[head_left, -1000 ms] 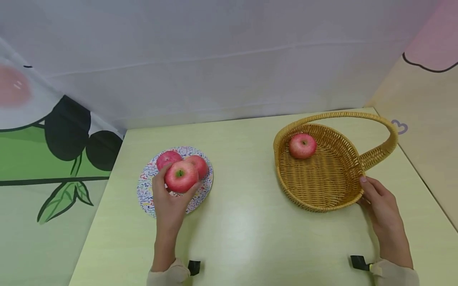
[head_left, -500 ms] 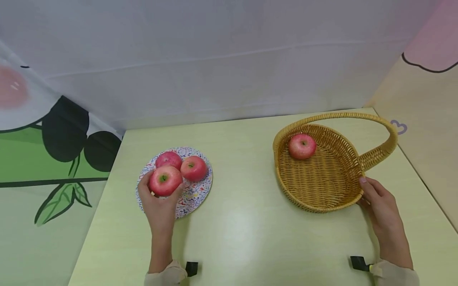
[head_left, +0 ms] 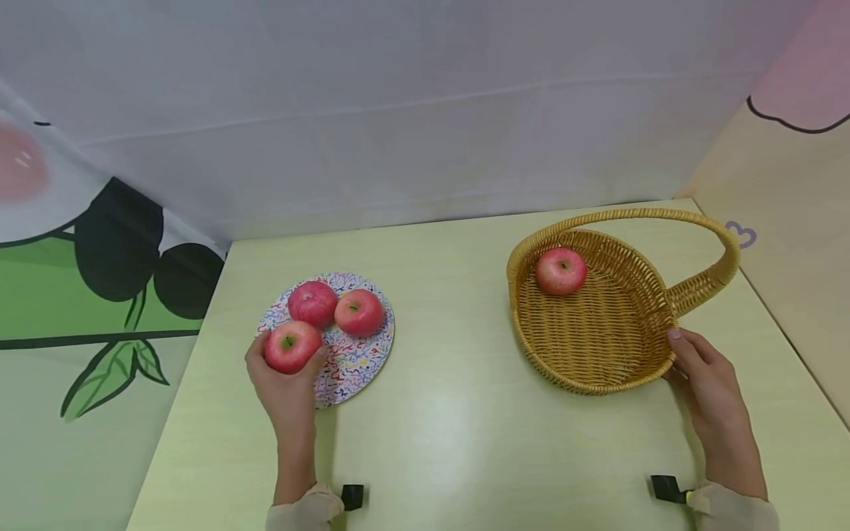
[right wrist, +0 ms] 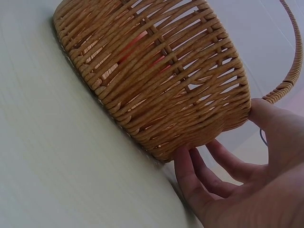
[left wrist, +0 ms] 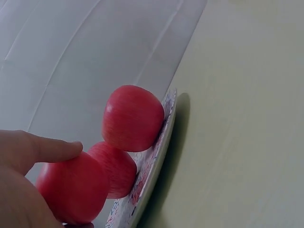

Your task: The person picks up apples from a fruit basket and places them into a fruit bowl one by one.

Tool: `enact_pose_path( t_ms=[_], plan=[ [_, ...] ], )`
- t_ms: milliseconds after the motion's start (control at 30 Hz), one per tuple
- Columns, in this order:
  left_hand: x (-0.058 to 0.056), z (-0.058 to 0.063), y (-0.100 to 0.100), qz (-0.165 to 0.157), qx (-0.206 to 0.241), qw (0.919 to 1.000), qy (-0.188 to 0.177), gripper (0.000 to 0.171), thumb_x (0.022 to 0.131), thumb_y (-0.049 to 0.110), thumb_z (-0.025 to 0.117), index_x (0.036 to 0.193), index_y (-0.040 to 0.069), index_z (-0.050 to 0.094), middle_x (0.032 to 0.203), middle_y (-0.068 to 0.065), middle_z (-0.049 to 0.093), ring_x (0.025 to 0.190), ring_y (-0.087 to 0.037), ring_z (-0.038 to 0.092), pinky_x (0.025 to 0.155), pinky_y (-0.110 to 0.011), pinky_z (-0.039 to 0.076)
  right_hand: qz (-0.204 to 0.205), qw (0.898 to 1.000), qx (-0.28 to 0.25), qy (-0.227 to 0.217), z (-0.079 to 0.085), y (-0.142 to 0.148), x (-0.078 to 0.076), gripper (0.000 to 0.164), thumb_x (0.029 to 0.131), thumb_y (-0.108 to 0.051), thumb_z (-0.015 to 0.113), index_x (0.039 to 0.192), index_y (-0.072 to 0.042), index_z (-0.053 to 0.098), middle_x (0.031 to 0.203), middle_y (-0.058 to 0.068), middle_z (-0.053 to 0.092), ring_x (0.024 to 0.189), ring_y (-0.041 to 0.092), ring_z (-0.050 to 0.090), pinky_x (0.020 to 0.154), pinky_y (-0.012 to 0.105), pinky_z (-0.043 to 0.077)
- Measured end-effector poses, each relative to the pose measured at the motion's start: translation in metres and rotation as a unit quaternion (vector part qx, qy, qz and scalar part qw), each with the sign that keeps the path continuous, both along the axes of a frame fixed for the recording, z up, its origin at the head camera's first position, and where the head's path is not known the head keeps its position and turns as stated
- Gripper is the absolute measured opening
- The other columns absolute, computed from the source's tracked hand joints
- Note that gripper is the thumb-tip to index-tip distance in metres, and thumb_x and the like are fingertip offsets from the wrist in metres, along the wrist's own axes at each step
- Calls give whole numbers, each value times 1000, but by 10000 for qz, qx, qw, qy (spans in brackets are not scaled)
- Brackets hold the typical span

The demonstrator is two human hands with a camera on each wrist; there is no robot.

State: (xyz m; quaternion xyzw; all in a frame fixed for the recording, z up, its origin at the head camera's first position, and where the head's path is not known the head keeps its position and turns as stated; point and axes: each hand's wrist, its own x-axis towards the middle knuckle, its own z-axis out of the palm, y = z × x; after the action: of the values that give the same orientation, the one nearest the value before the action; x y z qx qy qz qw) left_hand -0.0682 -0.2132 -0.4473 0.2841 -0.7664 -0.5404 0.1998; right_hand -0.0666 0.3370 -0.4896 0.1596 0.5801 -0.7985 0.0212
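Note:
My left hand (head_left: 287,391) grips a red apple (head_left: 292,346) between thumb and fingers, over the near left part of a speckled plate (head_left: 355,369). Two more apples lie behind it on that plate: a darker one (head_left: 312,303) and one to its right (head_left: 359,313). In the left wrist view, the held apple (left wrist: 76,187) appears close to the others; whether it touches the plate is hidden. On the right, my right hand (head_left: 709,380) holds the rim of a wicker basket (head_left: 584,346), thumb on top and fingers against the outer wall. One apple (head_left: 561,271) sits inside at the basket's far left.
The basket's tall arched handle (head_left: 637,214) rises over its far side. Both things stand on a pale table (head_left: 451,457). A white cloth wall (head_left: 425,147) borders the table's back, and a printed panel (head_left: 790,243) runs along its right side.
My left hand has moved left and toward me with the held apple, from in front of the two plate apples to the plate's near left part. My right hand and the basket stay put.

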Motion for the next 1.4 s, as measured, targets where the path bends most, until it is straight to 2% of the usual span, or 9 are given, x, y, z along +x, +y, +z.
enact_pose_path(
  t_ms=[167,300,500,700,933,1400],
  plan=[
    [-2,-7,-4,45,86,9997,-201,94,86,14,85,161,20,28,161,1,38,151,-21,34,111,-43,53,-12,10000,6,27,1,-1,0,13,106,-21,60,112,-22,71,104,-14,71,89,1,70,74,18,57],
    [-3,-13,-8,83,77,9994,-319,94,87,16,85,161,19,27,161,-1,38,151,-22,34,113,-50,52,-5,10000,52,6,1,-1,1,13,106,-22,60,112,-22,71,103,-14,71,89,1,70,73,18,57],
    [-4,-20,-13,97,43,9993,-357,93,89,16,83,162,16,26,162,-5,37,151,-23,35,117,-54,46,-4,10000,99,12,1,-1,1,13,106,-23,60,113,-22,71,104,-15,71,89,1,70,73,17,57],
    [-6,-23,-16,-51,-95,9990,-439,94,90,17,82,163,15,22,163,-7,35,152,-25,33,117,-56,46,-12,10000,51,60,1,-2,2,14,107,-21,59,112,-21,72,103,-14,72,88,1,70,74,18,57],
    [-8,-22,-18,-323,-260,9975,-572,95,92,13,79,163,11,17,163,-14,31,153,-30,31,118,-59,44,12,9999,140,-4,2,-2,1,14,107,-23,59,114,-22,71,105,-15,71,90,1,70,75,17,57],
    [-8,-20,-18,-426,-548,9920,-1054,99,92,12,78,165,13,12,164,-20,26,155,-37,27,115,-63,45,32,9996,174,-231,2,-1,0,13,106,-26,60,115,-24,70,106,-17,70,91,0,69,74,17,56]
  ],
)
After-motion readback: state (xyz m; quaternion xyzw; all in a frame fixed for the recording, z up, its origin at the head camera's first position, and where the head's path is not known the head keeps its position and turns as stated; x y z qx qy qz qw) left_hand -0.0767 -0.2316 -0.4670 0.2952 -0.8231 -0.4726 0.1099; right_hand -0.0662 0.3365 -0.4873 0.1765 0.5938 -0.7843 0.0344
